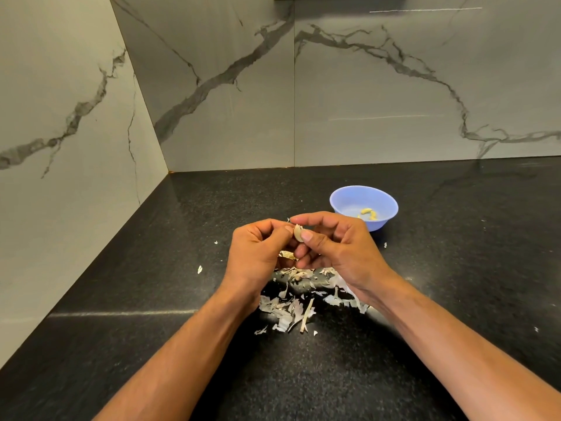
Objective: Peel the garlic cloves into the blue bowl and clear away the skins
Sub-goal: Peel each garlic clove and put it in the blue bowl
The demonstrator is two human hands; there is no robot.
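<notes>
Black speckled tabletop (121,344) meets grey-veined marble walls (212,86), with one blue bowl (364,207) right of centre holding two or three peeled cloves (368,213). At centre frame, left hand (258,250) and right hand (337,247) together pinch one garlic clove (297,232) above one heap of skins (300,302), which the forearms partly hide.
</notes>
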